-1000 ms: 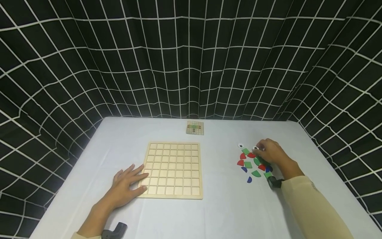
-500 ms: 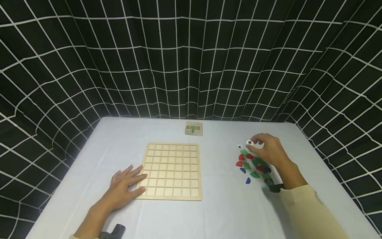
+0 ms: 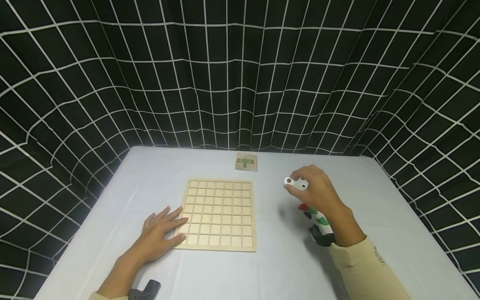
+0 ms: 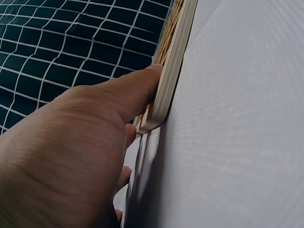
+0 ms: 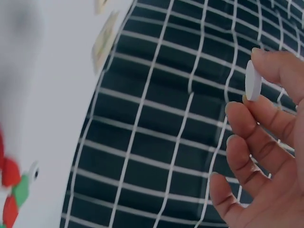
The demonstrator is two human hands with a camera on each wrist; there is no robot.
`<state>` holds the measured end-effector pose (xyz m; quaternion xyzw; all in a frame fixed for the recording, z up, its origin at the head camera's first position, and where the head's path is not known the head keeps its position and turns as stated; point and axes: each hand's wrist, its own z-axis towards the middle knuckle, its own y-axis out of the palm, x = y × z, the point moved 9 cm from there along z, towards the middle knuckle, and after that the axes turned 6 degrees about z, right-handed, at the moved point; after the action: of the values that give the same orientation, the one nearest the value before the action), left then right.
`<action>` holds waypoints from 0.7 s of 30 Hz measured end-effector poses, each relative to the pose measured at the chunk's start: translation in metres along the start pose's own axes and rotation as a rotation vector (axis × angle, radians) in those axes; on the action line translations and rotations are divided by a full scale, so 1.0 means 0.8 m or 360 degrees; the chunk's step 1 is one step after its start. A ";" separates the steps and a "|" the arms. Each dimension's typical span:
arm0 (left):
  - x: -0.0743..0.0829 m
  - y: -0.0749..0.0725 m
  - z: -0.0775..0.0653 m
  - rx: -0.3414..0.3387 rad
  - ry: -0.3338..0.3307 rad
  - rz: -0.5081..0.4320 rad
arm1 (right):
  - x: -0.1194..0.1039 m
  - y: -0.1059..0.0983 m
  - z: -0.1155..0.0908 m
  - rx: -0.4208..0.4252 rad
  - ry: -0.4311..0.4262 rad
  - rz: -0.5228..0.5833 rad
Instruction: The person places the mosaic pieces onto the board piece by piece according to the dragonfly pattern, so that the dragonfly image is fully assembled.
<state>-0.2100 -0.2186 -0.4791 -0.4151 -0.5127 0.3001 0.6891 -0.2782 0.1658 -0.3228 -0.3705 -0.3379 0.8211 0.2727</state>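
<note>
My right hand [image 3: 318, 191] pinches a white round eye piece with a black dot [image 3: 288, 181] between thumb and index finger, raised over the table. The right wrist view shows this disc [image 5: 253, 81] edge-on, the other fingers loosely bent below it. A second eye piece [image 3: 303, 186] lies on the table, seen through the gap in the hand. Fingers spread, my left hand [image 3: 155, 235] rests on the left edge of a wooden grid board [image 3: 225, 214]. In the left wrist view the thumb touches the board's rim [image 4: 173, 71].
Flat green [image 3: 321, 220], red [image 3: 303, 206] and blue pieces [image 3: 307, 215] lie partly hidden under the right hand and wrist. Behind the board is a small pattern card [image 3: 246, 162]. A black curtain with white grid lines [image 3: 240, 83] surrounds the white table [image 3: 277, 266].
My right hand has picked up the eye piece from the pile, lifted it and carried it left toward the board. My left hand stays on the board's edge.
</note>
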 end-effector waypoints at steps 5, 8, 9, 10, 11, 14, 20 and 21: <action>-0.001 0.001 -0.005 -0.0022 -0.0015 -0.0005 | -0.030 0.018 0.009 0.0040 -0.0070 0.0035; -0.002 0.000 -0.006 -0.0009 -0.0017 -0.0002 | -0.049 0.029 0.017 0.0072 -0.0133 0.0089; -0.002 -0.001 -0.005 -0.0001 -0.0017 0.0000 | -0.055 0.033 0.021 0.0076 -0.0148 0.0100; -0.002 -0.001 -0.005 0.0004 -0.0015 -0.0006 | -0.060 0.037 0.024 0.0075 -0.0155 0.0109; -0.002 -0.001 -0.005 0.0007 -0.0014 -0.0008 | -0.065 0.042 0.027 0.0067 -0.0161 0.0113; -0.003 0.001 -0.004 -0.0002 -0.0013 -0.0008 | -0.076 0.059 0.035 0.0024 -0.0156 0.0115; 0.000 0.001 -0.002 0.0025 0.0018 0.0022 | -0.089 0.096 0.051 -0.0034 -0.0116 0.0207; 0.000 0.000 -0.001 0.0032 0.0022 0.0022 | -0.090 0.103 0.053 -0.0041 -0.0102 0.0231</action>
<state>-0.2090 -0.2187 -0.4792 -0.4138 -0.5020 0.3069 0.6947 -0.2867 0.0495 -0.3336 -0.3710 -0.3294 0.8456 0.1968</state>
